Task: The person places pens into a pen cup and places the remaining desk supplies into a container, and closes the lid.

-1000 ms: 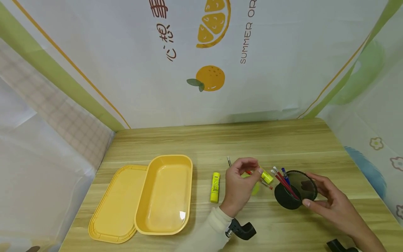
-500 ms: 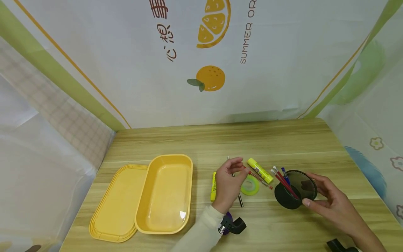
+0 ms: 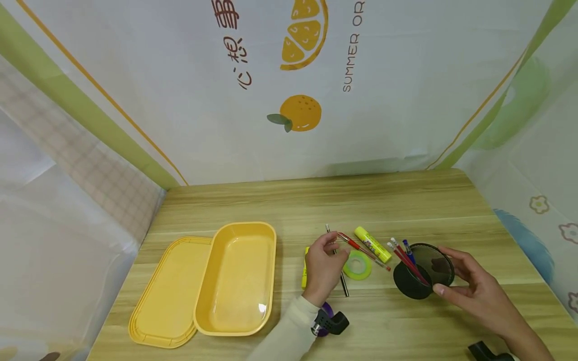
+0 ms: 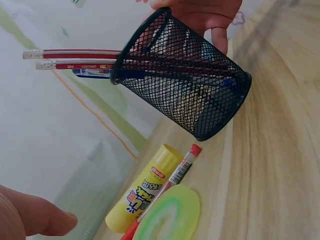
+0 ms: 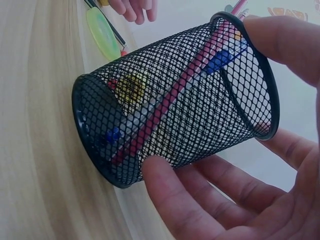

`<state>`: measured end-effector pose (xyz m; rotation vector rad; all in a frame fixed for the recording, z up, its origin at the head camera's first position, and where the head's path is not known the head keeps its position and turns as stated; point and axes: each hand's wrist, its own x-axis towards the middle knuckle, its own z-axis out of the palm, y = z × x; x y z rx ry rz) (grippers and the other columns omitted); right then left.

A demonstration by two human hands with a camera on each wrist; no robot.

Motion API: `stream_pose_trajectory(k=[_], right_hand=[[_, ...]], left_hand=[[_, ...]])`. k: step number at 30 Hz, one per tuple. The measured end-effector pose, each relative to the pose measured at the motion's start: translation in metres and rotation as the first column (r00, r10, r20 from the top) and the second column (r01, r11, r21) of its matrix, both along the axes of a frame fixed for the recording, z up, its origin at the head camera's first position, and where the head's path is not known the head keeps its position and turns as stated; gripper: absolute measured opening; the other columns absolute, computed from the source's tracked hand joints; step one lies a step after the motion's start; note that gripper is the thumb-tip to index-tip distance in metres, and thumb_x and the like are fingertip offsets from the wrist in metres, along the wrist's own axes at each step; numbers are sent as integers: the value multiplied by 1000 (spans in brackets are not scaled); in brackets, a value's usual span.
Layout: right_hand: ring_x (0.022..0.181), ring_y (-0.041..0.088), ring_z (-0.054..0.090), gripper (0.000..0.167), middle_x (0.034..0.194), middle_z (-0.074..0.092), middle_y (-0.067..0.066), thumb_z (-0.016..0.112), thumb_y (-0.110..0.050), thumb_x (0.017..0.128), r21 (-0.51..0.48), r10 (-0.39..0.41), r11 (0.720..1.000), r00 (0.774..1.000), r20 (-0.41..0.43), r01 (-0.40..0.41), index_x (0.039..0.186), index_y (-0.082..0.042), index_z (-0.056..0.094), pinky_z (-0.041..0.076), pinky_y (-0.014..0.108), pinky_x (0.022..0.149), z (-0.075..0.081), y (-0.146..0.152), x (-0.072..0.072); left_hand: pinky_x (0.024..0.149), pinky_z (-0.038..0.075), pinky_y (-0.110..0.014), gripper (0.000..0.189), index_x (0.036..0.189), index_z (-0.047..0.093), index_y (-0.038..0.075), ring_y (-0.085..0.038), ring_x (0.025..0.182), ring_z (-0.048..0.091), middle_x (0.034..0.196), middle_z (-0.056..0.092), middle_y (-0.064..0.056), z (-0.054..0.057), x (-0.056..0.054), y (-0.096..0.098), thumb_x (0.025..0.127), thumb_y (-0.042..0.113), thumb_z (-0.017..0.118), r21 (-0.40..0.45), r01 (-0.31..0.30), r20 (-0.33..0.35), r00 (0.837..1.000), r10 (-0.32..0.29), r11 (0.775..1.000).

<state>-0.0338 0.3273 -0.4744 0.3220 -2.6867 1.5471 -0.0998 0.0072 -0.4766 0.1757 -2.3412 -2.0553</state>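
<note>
My right hand (image 3: 474, 291) grips a black mesh pen holder (image 5: 175, 105) near its rim and side, tilting it over the table. Two red pencils (image 4: 75, 59) and a blue pen (image 4: 92, 73) stick out of the holder. My left hand (image 3: 322, 271) hovers with loosely bent fingers above a dark pencil (image 3: 344, 283), and nothing shows in its grasp. Just right of it lie a red pen (image 3: 354, 243), a green tape roll (image 3: 357, 276) and a yellow glue stick (image 3: 373, 244). Another yellow glue stick (image 3: 304, 276) is partly hidden behind the left hand.
On the left side of the wooden table (image 3: 361, 200), a yellow box (image 3: 235, 281) overlaps its yellow lid (image 3: 164, 296). A purple round thing (image 3: 328, 310) peeks out under the left wrist. Printed cloth (image 3: 217, 135) hangs at the back.
My left hand has moved left, away from the right-hand glue stick, uncovering it, the tape roll and the red pen. It now partly covers the left glue stick. My right hand stays put.
</note>
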Motion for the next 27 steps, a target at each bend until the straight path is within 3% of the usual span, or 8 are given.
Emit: stream_pose_trajectory(k=[8,18,27], right_hand=[[120,-13,58,78,139,55,-23,74,2,96,-8,-3,1000,1000,-1,3,163,-9,35,64,26,74,2,-2,0],[120,-14,58,78,138,56,-24,73,0,97,-3,-7,1000,1000,14,7,164,-10,35,64,26,75,3,-3,2],[120,-15,57,77,137,56,-23,74,-1,97,13,-12,1000,1000,12,12,164,-10,35,64,27,75,4,-5,2]], left_hand=[[92,63,-37,53,143,63,4,-28,108,74,126,70,-18,-4,3,0,92,5,78,-54,11,27,1000,-10,998],[95,59,-43,57,146,60,-1,-29,111,68,124,68,-18,-12,4,3,91,1,78,-178,18,-8,1000,-19,984],[81,61,-30,50,138,65,-4,-16,94,68,113,69,-16,-15,-5,3,90,-4,77,-258,36,-12,999,-41,965]])
